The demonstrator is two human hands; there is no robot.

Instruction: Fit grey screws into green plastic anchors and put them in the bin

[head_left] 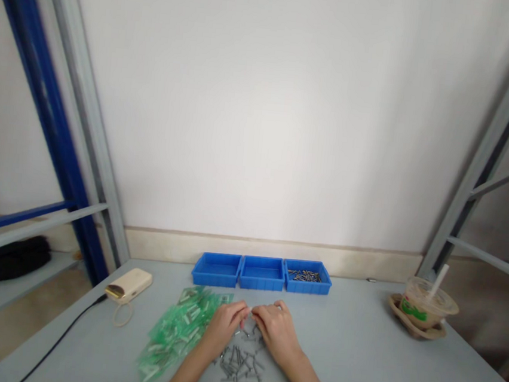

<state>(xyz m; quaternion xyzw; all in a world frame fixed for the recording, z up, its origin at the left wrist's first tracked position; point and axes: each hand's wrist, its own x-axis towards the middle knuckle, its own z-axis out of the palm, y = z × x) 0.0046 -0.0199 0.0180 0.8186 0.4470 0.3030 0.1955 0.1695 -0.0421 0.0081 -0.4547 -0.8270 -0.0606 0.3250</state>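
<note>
My left hand (226, 326) and my right hand (277, 330) meet above the middle of the table, their fingertips pinched close together. Something small and pale shows between the fingers, too small to name. Under and in front of the hands lies a loose pile of grey metal screws (238, 365). Left of my left hand, and partly behind it, is a heap of green-tinted clear plastic bags (179, 322) with small parts inside.
Behind the hands stand three blue trays: a left tray (215, 281), a middle tray (261, 285) and a right tray (307, 288) holding small screws. A cream power bank (131, 284) with a cable lies left. A drink cup (424, 303) in a cardboard holder (416, 331) stands right.
</note>
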